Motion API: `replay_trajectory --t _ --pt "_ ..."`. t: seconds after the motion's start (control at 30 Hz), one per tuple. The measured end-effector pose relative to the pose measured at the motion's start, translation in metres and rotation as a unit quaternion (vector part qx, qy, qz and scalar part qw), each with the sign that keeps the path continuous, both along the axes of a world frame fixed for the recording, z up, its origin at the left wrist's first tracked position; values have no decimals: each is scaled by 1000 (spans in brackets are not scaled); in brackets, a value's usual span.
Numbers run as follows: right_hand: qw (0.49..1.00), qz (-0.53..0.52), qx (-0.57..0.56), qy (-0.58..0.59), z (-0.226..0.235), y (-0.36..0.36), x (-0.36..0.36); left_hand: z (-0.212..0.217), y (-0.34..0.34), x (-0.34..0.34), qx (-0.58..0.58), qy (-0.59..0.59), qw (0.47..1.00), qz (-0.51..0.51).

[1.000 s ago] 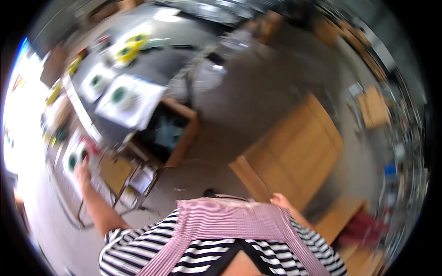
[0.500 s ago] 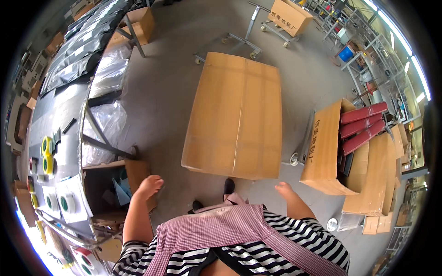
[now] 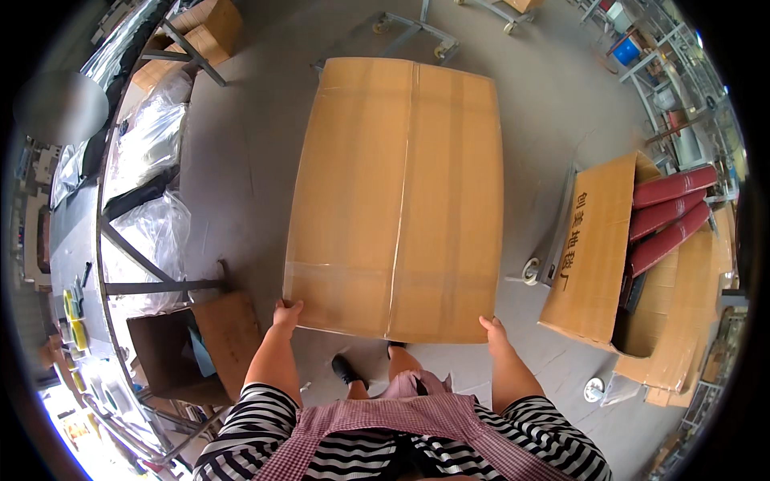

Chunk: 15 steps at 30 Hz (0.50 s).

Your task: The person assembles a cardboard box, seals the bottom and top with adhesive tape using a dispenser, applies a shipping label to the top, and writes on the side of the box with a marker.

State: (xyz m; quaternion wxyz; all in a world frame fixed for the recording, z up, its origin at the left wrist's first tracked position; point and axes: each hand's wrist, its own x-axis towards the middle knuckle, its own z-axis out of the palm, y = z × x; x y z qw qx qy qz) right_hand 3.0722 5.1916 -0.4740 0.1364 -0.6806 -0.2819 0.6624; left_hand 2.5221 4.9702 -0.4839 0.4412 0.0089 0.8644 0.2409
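**Box held at both near corners**

Left hand clasps the near-left corner, thumb uppermost. Right hand clasps the near-right corner; most fingers on both are hidden by the cardboard. Hands well apart. Box sits front and centre, long side pointing away, seam lengthwise. Can't tell if it's on the floor or lifted. Shoe just off its near edge. Right: open carton with red rolls. Left: table, clear plastic beside it. Wheeled frame beyond the far end.
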Motion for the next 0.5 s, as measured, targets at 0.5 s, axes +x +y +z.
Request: replay_trajectory --t 0.5 --pt "926 -34 377 12 337 94 30 249 14 102 41 55 993 -91"
